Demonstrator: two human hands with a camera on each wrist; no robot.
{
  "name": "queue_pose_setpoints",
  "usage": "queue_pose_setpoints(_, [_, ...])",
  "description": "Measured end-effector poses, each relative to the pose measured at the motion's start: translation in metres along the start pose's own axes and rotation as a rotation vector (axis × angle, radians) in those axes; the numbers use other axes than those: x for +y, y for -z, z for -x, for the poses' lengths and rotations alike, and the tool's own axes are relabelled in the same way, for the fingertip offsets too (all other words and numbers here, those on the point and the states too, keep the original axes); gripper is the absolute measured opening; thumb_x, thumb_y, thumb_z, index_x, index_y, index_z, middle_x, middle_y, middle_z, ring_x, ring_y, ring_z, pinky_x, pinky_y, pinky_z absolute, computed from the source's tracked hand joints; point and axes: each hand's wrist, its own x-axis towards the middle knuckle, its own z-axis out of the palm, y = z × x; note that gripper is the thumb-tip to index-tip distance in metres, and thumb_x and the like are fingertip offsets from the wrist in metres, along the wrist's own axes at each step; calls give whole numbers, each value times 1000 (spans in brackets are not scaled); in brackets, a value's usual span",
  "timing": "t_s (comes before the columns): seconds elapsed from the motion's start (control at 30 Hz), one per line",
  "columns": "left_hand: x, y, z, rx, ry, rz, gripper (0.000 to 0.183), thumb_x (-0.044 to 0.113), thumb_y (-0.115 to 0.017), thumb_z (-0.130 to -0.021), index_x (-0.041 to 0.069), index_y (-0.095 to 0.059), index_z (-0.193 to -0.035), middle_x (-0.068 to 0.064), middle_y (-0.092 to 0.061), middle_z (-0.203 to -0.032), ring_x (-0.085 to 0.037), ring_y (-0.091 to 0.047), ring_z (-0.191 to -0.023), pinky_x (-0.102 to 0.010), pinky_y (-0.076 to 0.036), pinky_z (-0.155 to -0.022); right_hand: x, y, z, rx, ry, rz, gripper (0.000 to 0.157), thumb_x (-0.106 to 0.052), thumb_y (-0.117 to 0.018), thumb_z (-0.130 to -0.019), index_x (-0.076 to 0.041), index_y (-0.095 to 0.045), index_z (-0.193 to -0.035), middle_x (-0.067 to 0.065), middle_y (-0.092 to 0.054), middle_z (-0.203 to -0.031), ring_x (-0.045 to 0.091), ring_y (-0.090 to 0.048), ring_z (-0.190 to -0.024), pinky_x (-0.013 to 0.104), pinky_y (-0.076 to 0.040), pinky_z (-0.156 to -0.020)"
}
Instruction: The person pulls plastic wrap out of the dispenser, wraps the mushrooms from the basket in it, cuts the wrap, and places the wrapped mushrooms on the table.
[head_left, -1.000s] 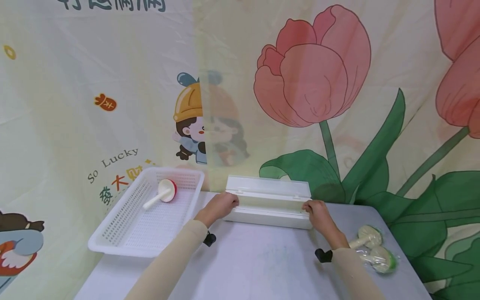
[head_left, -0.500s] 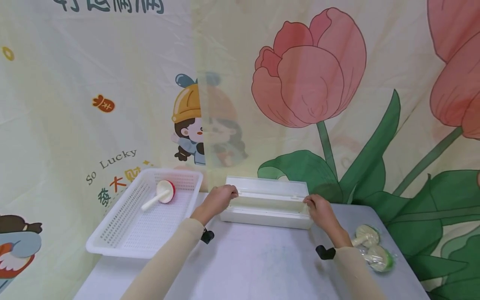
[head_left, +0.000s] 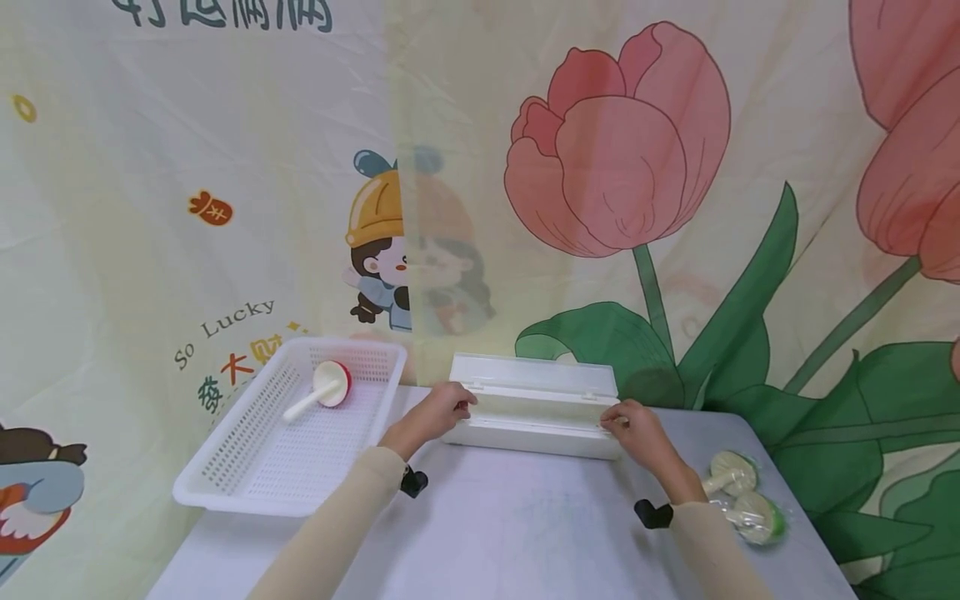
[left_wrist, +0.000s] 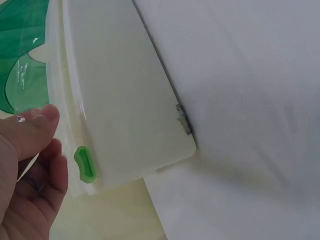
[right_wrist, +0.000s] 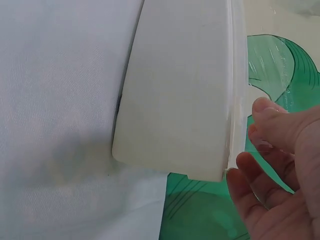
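Note:
A long white cling film dispenser (head_left: 536,436) with its clear lid (head_left: 536,377) raised lies across the back of the table. My left hand (head_left: 442,410) is at its left end and my right hand (head_left: 636,429) at its right end, both with thumb and fingers drawn together. Each hand pinches clear cling film, which is barely visible apart from glints and faint lines. A small green slide cutter (left_wrist: 85,164) sits at the dispenser's edge, beside the left fingers (left_wrist: 58,167). In the right wrist view, my fingertips (right_wrist: 242,160) are right at the dispenser's corner (right_wrist: 215,172).
On the left stands a white perforated basket (head_left: 225,497) holding a white-handled toy with a red rim (head_left: 330,385). Two similar toys lie at the right, one green-rimmed and wrapped in clear plastic (head_left: 757,518). A printed curtain (head_left: 465,75) hangs behind the table.
Both hands rose slightly from the dispenser's ends, then came down again. The right hand has shifted a little left over the end. The dispenser stays in place.

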Motion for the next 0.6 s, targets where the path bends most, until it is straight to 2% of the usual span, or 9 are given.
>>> queue_pose_setpoints(0.13, [-1, 2, 1, 50, 16, -35, 9, 3, -73, -94, 4, -79, -100, -5, -71, -91, -14, -64, -85, -27, -56, -75, -1, 1, 1, 15, -25, -6, 5, -4, -72, -94, -1, -75, -97, 13, -75, -98, 30, -70, -92, 45, -60, -81])
queue_pose_setpoints(0.3, [-4, 2, 5, 100, 42, -33, 7, 13, -74, -95, 10, -79, -92, 2, -69, -85, -10, -61, -79, -27, -54, -73, -2, 1, 1, 48, -20, -18, 6, -2, -72, -94, 0, -75, -98, 13, -76, -96, 29, -71, -91, 45, -60, -79])
queue_pose_setpoints(0.4, [-7, 2, 8, 132, 53, -11, 9, 18, -73, -96, 12, -79, -93, 2, -72, -86, -11, -64, -80, -30, -54, -74, -3, 1, 1, 58, -20, -18, 6, -3, -72, -94, -1, -75, -99, 13, -76, -96, 28, -71, -91, 44, -60, -78])
queue_pose_setpoints(0.6, [-9, 1, 13, 179, 69, 56, 5, 13, -74, -94, 9, -76, -92, 0, -77, -90, -15, -71, -87, -32, -57, -78, -3, 2, 2, 50, -31, -21, 6, -3, -72, -94, -2, -75, -99, 11, -76, -95, 26, -71, -90, 44, -60, -80])
